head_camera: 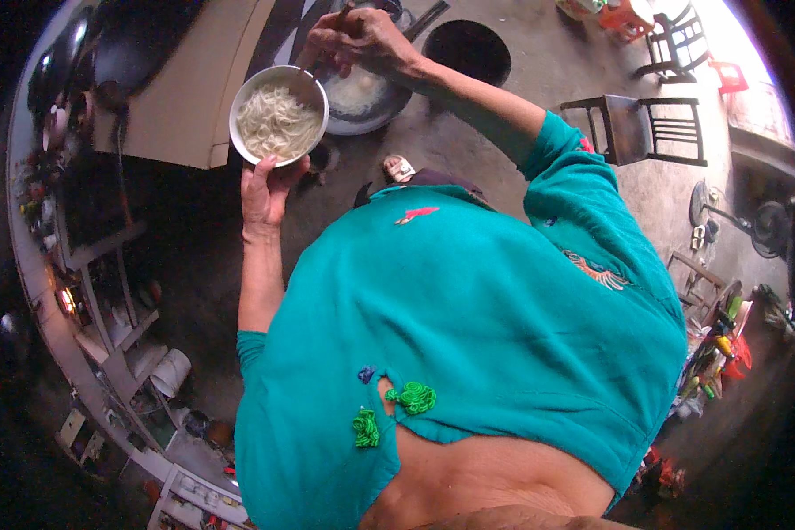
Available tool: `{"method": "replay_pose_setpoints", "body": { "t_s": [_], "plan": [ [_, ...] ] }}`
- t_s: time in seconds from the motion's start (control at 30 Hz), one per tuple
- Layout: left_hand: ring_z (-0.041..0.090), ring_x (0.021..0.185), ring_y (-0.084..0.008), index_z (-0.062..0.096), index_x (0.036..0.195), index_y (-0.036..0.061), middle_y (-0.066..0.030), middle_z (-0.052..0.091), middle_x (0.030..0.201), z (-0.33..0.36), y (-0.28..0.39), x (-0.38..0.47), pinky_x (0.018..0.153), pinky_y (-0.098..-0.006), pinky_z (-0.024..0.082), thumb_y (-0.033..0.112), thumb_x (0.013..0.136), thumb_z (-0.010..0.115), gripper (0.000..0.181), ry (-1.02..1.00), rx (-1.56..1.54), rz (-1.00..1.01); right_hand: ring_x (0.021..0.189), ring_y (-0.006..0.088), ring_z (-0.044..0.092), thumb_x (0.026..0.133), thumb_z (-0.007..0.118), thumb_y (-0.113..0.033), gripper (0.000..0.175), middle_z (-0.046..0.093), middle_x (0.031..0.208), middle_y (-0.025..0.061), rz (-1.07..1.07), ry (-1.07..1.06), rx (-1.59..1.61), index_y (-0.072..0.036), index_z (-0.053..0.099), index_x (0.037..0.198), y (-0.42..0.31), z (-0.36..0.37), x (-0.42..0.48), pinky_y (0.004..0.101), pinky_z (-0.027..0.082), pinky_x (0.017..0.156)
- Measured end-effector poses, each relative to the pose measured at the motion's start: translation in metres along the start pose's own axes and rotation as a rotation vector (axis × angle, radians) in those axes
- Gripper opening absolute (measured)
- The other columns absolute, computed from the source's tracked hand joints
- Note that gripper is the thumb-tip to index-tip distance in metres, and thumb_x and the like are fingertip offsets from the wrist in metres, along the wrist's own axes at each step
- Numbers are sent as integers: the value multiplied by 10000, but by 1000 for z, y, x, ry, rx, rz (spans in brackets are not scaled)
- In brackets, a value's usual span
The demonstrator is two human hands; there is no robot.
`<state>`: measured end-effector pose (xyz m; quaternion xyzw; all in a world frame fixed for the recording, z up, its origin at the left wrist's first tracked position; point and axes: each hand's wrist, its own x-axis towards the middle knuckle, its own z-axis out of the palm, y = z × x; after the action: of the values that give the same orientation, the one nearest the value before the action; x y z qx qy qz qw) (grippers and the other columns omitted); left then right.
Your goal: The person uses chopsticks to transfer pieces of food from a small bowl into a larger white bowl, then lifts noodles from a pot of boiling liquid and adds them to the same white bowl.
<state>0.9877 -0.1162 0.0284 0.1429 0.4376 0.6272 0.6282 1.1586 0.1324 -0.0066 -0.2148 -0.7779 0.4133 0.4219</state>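
Observation:
My left hand (271,189) holds a white bowl (235,126) by its near rim and side, thumb at the rim. Pale noodles (279,122) fill much of the bowl. To the right and above, my right hand (364,43) grips thin dark sticks, probably chopsticks (346,12), whose lower part is largely hidden by the fingers. Beneath that hand lies a wide pan (397,109) with cloudy liquid and more pale noodles (354,93) in it. The bowl overlaps the pan's left edge in view.
A dark round pan or lid (467,53) lies right of the noodle pan. A pale counter (179,99) stands at left. Wooden chairs (626,129) stand on the concrete floor at right, near a standing fan (735,215). My sandalled foot (397,169) shows below the pan.

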Motion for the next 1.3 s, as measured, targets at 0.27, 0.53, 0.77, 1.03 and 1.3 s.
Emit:
{"method": "replay_pose_setpoints", "body": {
  "t_s": [0.27,0.53,0.77,1.03,1.3],
  "plan": [
    [577,1025,-335,399,1260,-56,-199,545,1175,-28,-7,2,858,-473,524,46,813,564,487,45,-52,-20,561,132,539,866,573,-203,169,622,703,50,271,-146,824,-57,605,788,-69,-78,51,322,392,480],
    [611,961,-320,400,1269,-34,-187,555,1153,-45,-28,-10,743,-433,574,63,811,556,493,174,-62,-51,630,139,653,812,593,-274,255,681,747,69,866,249,31,-45,691,863,105,-28,-68,268,516,636],
    [609,975,-313,325,1314,-30,-199,531,1189,-63,-44,-16,702,-421,581,129,805,563,583,372,-5,-123,573,126,629,798,610,-221,214,668,779,74,1135,483,-167,-35,694,863,260,54,-158,264,519,577],
    [449,1199,-259,311,1357,15,-119,456,1289,-86,-57,-27,1024,-415,361,43,744,594,676,468,-125,-176,622,164,635,819,629,-123,179,659,786,128,1152,844,556,34,656,898,286,148,-165,224,540,560],
    [455,1194,-241,329,1348,8,-103,460,1291,-99,-64,-36,1028,-397,353,37,756,598,651,403,-108,-192,595,121,608,903,551,-169,207,651,774,79,892,569,521,0,662,950,262,130,-135,192,488,532]
  ]
}}
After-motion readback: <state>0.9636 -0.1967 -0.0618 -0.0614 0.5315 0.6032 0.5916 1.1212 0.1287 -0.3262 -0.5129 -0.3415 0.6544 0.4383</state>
